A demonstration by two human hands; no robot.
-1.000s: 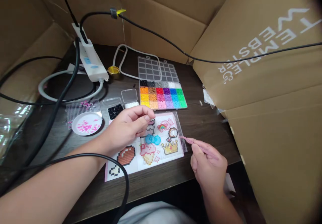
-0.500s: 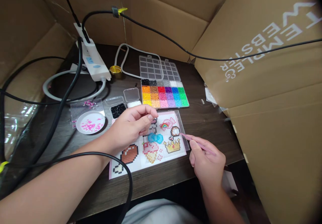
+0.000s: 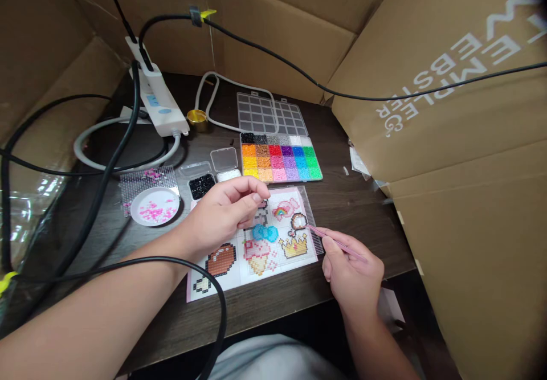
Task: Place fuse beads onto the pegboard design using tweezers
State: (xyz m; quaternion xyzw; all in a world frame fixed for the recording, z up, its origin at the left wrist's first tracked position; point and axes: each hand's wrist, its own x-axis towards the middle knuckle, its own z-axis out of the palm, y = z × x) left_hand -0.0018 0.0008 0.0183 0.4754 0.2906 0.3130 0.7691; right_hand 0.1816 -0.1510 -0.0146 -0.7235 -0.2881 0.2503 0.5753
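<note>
My right hand (image 3: 352, 263) is closed around pink tweezers (image 3: 337, 244). Their tips reach the edge of a small brown-and-white bead figure (image 3: 299, 221) on the pattern sheet (image 3: 256, 270). A clear pegboard (image 3: 315, 220) lies along the sheet's right side. Over the upper part of the sheet, my left hand (image 3: 233, 206) hovers with curled fingers and the thumb near the index finger; anything between them is hidden. Below it are a blue bead bow (image 3: 265, 232), a pink ice cream design (image 3: 257, 254) and a yellow crown design (image 3: 294, 246).
A bead box (image 3: 282, 158) with many colours stands behind the sheet, beside a small box of black beads (image 3: 201, 186). Left are a white dish (image 3: 154, 206) of pink beads and a power strip (image 3: 160, 103). A black cable (image 3: 171, 261) crosses over my left forearm.
The view has shifted very slightly. Both hands and the tweezers stay in nearly the same place over the sheet.
</note>
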